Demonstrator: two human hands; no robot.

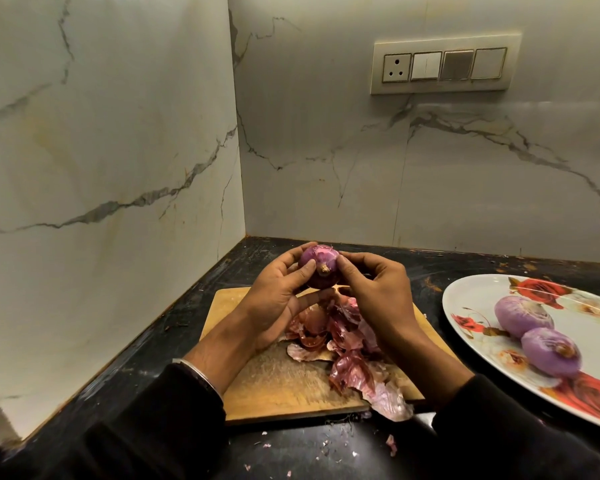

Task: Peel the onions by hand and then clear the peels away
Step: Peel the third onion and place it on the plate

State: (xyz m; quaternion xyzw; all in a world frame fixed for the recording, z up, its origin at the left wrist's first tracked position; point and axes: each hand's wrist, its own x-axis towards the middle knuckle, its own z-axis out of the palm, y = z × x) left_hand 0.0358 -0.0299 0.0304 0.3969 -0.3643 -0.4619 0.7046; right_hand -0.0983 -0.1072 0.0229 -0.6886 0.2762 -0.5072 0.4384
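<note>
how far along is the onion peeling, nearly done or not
Done: two peeled onions lie on the flowered plate. In hand: the left hand holds a third onion while the right hand pinches at its skin. Left: finishing that one, then clearing the peels piled on the cutting board and the scraps on the counter.

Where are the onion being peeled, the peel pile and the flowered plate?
onion (317,266), head view, purple skin beside the root end.
peel pile (349,344), head view, middle of the heap.
flowered plate (471,299), head view, bare white rim.
</note>
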